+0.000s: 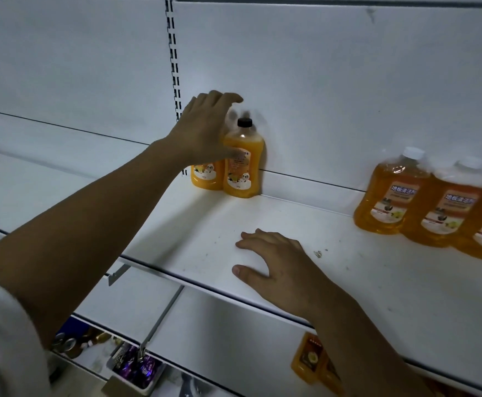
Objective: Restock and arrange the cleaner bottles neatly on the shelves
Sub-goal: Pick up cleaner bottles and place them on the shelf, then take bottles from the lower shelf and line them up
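Note:
Two small orange bottles stand upright side by side at the back of the white shelf (277,224). The right one (242,167) has a black cap; the left one (206,176) is mostly hidden behind my left hand (205,130). That hand reaches over them with spread fingers, its thumb against the black-capped bottle's label. My right hand (274,262) rests flat on the shelf near its front edge, holding nothing. Three larger amber bottles (388,202) with white caps stand in a row at the right.
The shelf surface has a few dirt specks. Below its front edge, on a lower level, lie orange bottles (308,359) and a tray of purple packets (136,368). A slotted upright (174,67) runs up the back panel left of the small bottles.

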The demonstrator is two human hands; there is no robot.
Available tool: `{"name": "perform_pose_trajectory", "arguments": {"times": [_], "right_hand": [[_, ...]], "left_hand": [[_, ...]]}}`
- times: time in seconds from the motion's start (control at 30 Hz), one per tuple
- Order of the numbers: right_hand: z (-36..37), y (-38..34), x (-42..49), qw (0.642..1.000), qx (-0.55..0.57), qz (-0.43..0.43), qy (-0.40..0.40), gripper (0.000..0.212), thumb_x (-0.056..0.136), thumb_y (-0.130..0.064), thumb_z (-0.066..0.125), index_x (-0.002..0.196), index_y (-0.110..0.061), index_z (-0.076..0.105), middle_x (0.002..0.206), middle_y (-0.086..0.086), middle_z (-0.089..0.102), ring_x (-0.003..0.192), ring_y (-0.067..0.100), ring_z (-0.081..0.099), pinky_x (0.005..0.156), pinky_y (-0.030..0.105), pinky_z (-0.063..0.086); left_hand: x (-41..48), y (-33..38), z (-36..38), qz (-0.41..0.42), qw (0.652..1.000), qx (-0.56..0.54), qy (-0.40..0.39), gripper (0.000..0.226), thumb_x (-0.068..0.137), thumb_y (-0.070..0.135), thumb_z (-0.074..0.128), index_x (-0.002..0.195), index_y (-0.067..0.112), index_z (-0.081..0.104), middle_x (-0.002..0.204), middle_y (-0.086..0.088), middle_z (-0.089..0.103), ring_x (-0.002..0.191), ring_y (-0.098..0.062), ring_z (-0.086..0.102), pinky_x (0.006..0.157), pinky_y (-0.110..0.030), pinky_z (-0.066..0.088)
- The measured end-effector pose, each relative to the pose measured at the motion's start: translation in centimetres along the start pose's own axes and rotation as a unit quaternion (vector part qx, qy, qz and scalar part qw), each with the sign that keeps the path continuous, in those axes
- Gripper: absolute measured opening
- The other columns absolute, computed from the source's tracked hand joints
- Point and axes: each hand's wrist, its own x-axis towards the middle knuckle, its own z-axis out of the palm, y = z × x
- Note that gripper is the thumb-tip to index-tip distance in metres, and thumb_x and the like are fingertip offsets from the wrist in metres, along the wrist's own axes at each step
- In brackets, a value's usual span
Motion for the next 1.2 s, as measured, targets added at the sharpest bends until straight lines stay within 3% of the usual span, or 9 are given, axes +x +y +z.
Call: {"name": "perform_pose_trajectory", "arguments": {"times": [0.1, 0.23, 0.4, 0.5, 0.7, 0.83, 0.97, 1.1, 1.2], "right_hand": [[-0.1, 0.0, 0.0, 1.000, 0.005, -0.001, 0.002, 0.053, 0.099, -0.060, 0.058, 0.147, -0.036, 0.056, 0.160, -0.020, 0.044, 0.151, 0.002, 0.031, 0.124, 0.030, 0.019], [-1.0, -0.6, -0.3, 0.999, 0.036, 0.024, 0.023, 0.051, 0.099, -0.051, 0.063, 0.146, -0.031, 0.058, 0.156, -0.013, 0.051, 0.145, 0.004, 0.040, 0.119, 0.023, 0.027], [-2.4, -1.0, -2.1, 0.995, -0.013, 0.079, 0.066, 0.052, 0.099, -0.054, 0.062, 0.147, -0.036, 0.054, 0.154, -0.015, 0.051, 0.141, 0.007, 0.044, 0.118, 0.028, 0.030], [-3.0, -0.9, -4.8, 0.988, -0.030, 0.119, 0.089, 0.054, 0.098, -0.055, 0.062, 0.148, -0.039, 0.051, 0.156, -0.016, 0.048, 0.143, 0.007, 0.041, 0.114, 0.026, 0.025], [-3.5, 0.2, -13.6, 0.978, -0.016, 0.137, 0.156, 0.054, 0.096, -0.058, 0.061, 0.146, -0.040, 0.052, 0.152, -0.018, 0.049, 0.134, -0.009, 0.033, 0.115, 0.029, 0.030], [-4.0, 1.1, -20.8, 0.965, 0.023, 0.134, 0.224, 0.049, 0.095, -0.058, 0.059, 0.137, -0.034, 0.061, 0.140, -0.019, 0.054, 0.135, 0.004, 0.047, 0.111, 0.042, 0.047], [-4.3, 2.5, -26.4, 0.957, -0.001, 0.091, 0.275, 0.035, 0.098, -0.041, 0.061, 0.126, -0.021, 0.067, 0.128, -0.015, 0.056, 0.124, 0.007, 0.053, 0.102, 0.033, 0.049], [-4.0, 5.0, -31.0, 0.955, 0.028, 0.126, 0.266, 0.033, 0.097, -0.043, 0.060, 0.120, -0.021, 0.069, 0.120, -0.012, 0.058, 0.114, 0.010, 0.056, 0.097, 0.020, 0.045], [-2.1, 7.6, -32.8, 0.951, 0.094, 0.180, 0.233, 0.030, 0.096, -0.046, 0.063, 0.121, -0.030, 0.066, 0.119, -0.011, 0.061, 0.112, 0.008, 0.059, 0.093, 0.021, 0.048]], "left_hand": [[-3.6, 0.7, -1.4, -0.005, 0.997, -0.059, 0.052, 0.087, 0.079, 0.060, 0.081, 0.151, 0.030, 0.042, 0.144, 0.000, 0.053, 0.133, -0.024, 0.047, 0.107, -0.047, 0.046], [-11.5, 2.7, -1.3, -0.044, 0.985, -0.159, 0.050, 0.069, 0.087, 0.069, 0.061, 0.143, 0.031, 0.049, 0.138, 0.005, 0.057, 0.124, -0.018, 0.053, 0.100, -0.046, 0.052], [-18.5, 6.0, 0.4, -0.077, 0.984, -0.162, -0.015, 0.065, 0.093, 0.073, 0.055, 0.147, 0.037, 0.048, 0.150, 0.011, 0.053, 0.134, -0.014, 0.049, 0.110, -0.045, 0.048], [-20.3, 8.0, 1.2, -0.044, 0.988, -0.138, -0.053, 0.067, 0.092, 0.076, 0.051, 0.148, 0.037, 0.049, 0.152, 0.012, 0.052, 0.137, -0.014, 0.048, 0.113, -0.043, 0.044], [-23.7, 13.2, 1.9, 0.015, 0.984, -0.173, -0.047, 0.063, 0.094, 0.069, 0.055, 0.146, 0.034, 0.052, 0.145, 0.012, 0.057, 0.136, -0.013, 0.050, 0.111, -0.040, 0.041], [-26.4, 17.2, 1.4, 0.049, 0.980, -0.192, -0.028, 0.057, 0.094, 0.064, 0.059, 0.141, 0.031, 0.058, 0.138, 0.012, 0.061, 0.131, -0.013, 0.055, 0.108, -0.038, 0.043], [-29.2, 21.5, 1.4, 0.064, 0.977, -0.202, -0.019, 0.050, 0.094, 0.058, 0.061, 0.133, 0.027, 0.065, 0.128, 0.010, 0.068, 0.121, -0.015, 0.062, 0.099, -0.043, 0.048], [-32.0, 25.8, 3.2, 0.024, 0.970, -0.231, -0.075, 0.044, 0.094, 0.062, 0.056, 0.127, 0.034, 0.064, 0.119, 0.020, 0.064, 0.110, -0.004, 0.059, 0.091, -0.034, 0.047], [-33.8, 27.7, 7.1, -0.049, 0.946, -0.275, -0.162, 0.045, 0.092, 0.072, 0.051, 0.128, 0.045, 0.057, 0.121, 0.028, 0.060, 0.109, 0.002, 0.058, 0.089, -0.032, 0.051]]}}
